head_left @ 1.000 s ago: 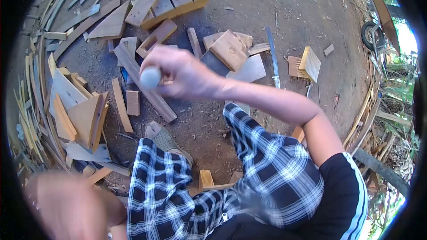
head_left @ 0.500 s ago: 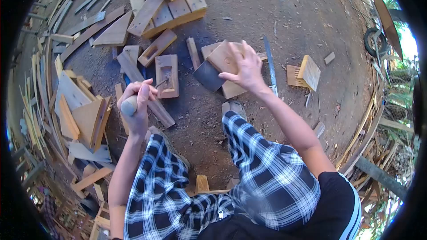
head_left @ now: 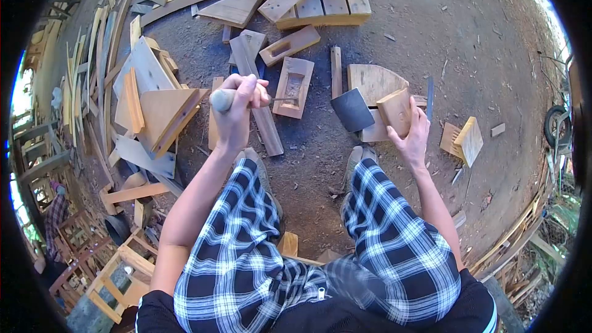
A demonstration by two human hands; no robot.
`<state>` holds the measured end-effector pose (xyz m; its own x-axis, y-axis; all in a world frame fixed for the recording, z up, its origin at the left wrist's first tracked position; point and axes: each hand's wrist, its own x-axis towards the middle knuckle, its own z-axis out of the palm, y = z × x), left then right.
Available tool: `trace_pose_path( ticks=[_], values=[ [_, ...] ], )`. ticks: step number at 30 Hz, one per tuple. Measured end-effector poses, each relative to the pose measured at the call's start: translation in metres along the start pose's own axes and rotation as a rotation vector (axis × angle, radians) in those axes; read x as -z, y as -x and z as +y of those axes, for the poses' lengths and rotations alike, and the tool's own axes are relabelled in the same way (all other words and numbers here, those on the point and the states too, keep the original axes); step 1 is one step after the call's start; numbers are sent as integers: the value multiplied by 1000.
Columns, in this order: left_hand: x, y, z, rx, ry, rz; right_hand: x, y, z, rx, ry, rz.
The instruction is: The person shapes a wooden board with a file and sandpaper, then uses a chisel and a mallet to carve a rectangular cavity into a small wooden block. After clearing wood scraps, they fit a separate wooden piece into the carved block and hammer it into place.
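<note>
My left hand is closed around the rounded wooden handle of a chisel. Its thin metal shaft points right, toward a wooden block with a hollowed recess. My right hand grips a brown rectangular wooden block by its right side, fingers behind and thumb at the lower edge. The block is tilted above a pale board with a curved edge. Just left of it lies a dark square sheet, partly over the board.
A slotted wooden piece lies beyond the hollowed block. A slatted wooden platform stands at the back. Boards are piled at left. A metal blade and a block with wooden teeth lie at right.
My right hand has gone from lying over the brown block to gripping its side and tilting it up, clear of the dark sheet. My left hand keeps the chisel. The view has shifted left.
</note>
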<state>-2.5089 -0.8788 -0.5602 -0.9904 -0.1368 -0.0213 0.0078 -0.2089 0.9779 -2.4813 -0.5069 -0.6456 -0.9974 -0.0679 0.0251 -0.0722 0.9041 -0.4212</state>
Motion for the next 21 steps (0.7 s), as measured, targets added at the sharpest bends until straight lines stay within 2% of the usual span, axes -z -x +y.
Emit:
trace_pose_path(
  ticks=[2,4,6,8,12,16,17,19,21],
  values=[
    [4,2,3,44,113,114,0,1,0,10,0,9],
    [8,3,5,21,157,129,1,1,2,-2,-28,-14],
    [7,3,6,41,89,196,2,5,-2,10,13,26],
    [10,1,1,29,75,205,0,8,-1,-115,-23,-19],
    [2,-4,8,35,-26,227,8,-11,-32,-45,155,68],
    [-7,-3,11,58,-134,202,8,-85,-67,210,31,43],
    [-6,-2,6,6,-155,180,2,-113,-74,284,-20,50],
    [-8,2,4,-16,-191,162,-8,-178,-103,397,-61,163],
    [-13,7,4,-12,-248,131,-23,-245,-133,335,-130,219]
  ],
)
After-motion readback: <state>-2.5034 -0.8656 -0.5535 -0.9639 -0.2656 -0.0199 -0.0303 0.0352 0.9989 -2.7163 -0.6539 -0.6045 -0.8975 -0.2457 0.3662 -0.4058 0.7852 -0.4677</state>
